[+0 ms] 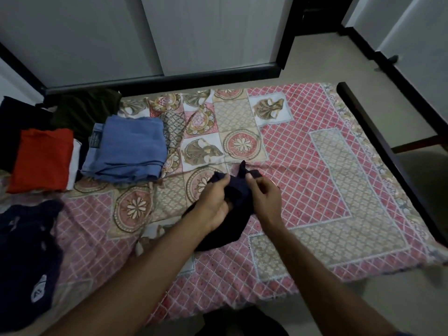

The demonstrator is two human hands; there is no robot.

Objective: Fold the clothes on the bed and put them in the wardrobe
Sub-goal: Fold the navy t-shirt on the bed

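— While both hands are out over the bed, what are they on?

— A small dark navy garment, bunched up near the middle of the patterned bedspread. Its lower part lies on the spread and its upper part is gathered up between the two hands.

— How is the left hand holding it?

— It grips the left side of the bundle. The fingers are curled into the cloth, with the thumb closed over the top.

— And the right hand?

— Its fingers are bent and pinch the cloth's upper right edge. A pointed bit of fabric sticks up between the two hands.

— What else is on the bed?

— On the left side there is a folded blue garment, well apart from the hands. Left of it lies a folded red top, on something white. Behind those are a dark green garment and a black one. Nearer the camera, at the left edge, a loose navy garment with a small white logo lies unfolded.

— And beyond the bed?

— Pale sliding doors, closed, run along the far side. The dark bed frame shows on the right, with beige floor past it.
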